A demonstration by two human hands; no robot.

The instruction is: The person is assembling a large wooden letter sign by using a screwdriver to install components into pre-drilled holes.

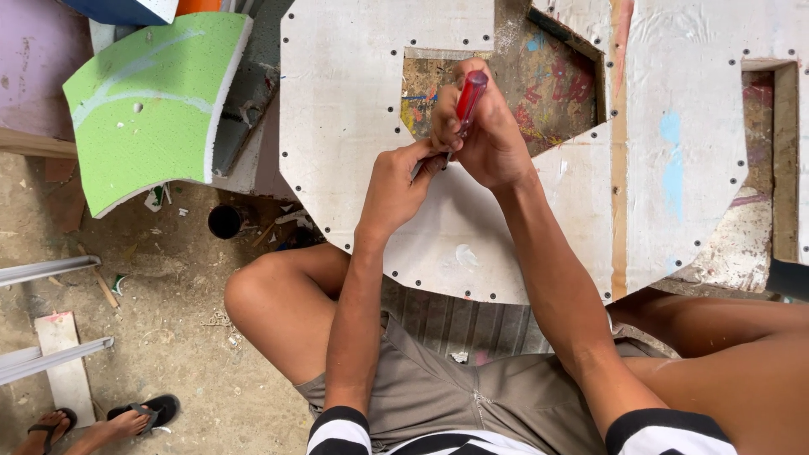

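Seemingly a screw is being driven: the right hand (493, 139) wraps the red-handled screwdriver (468, 97), its tip down on the white cut-out panel (354, 101), while the left hand (396, 185) pinches at the shaft. Steady downward pressure seems needed. No packages or labels show; a green curved foam piece (147, 101) lies left.

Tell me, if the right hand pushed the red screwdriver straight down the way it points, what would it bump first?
Probably the white board. The right hand aims the red-handled screwdriver down at it, beside the left hand's fingertips, though the tip is hidden.
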